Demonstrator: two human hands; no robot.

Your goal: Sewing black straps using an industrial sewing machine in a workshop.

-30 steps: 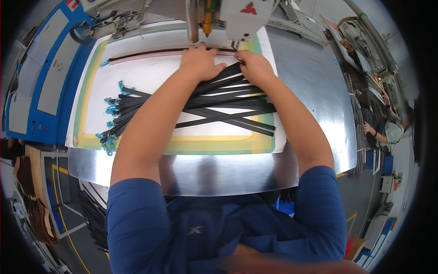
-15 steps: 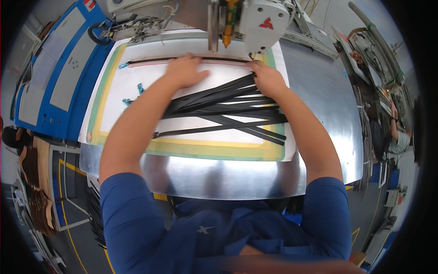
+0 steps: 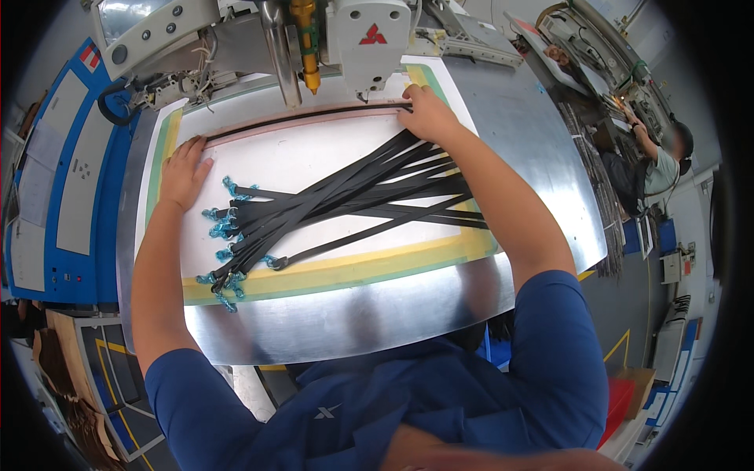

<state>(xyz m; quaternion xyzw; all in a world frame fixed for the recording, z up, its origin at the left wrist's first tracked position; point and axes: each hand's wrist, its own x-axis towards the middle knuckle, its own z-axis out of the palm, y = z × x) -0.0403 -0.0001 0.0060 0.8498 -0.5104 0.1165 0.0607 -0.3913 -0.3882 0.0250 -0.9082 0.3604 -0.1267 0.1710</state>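
Note:
A long, narrow black strap (image 3: 314,116) lies straight in a pinkish guide (image 3: 259,134) across the far part of a white work sheet. At its left end my left hand (image 3: 183,174) rests with fingers stretched over the strap and thumb apart; that end is hidden underneath. Bent fingers of my right hand (image 3: 428,116) pinch the strap's right end. Nearer to me lies a crossed pile of black straps (image 3: 330,192), several with crinkled teal wrapping (image 3: 224,228) at their left ends. My right forearm passes over the pile's right ends.
A sewing-type machine head (image 3: 367,43) with a metal post (image 3: 280,55) and a gold-tipped cylinder (image 3: 306,51) hangs just beyond the strap. Yellow and green tape borders the sheet on a shiny metal table (image 3: 542,180). A blue cabinet (image 3: 75,173) stands left; another person (image 3: 660,161) works far right.
My left hand has slid left along the strap to its left end. The right hand stays at the right end. My view has shifted, uncovering the pile's teal-wrapped ends.

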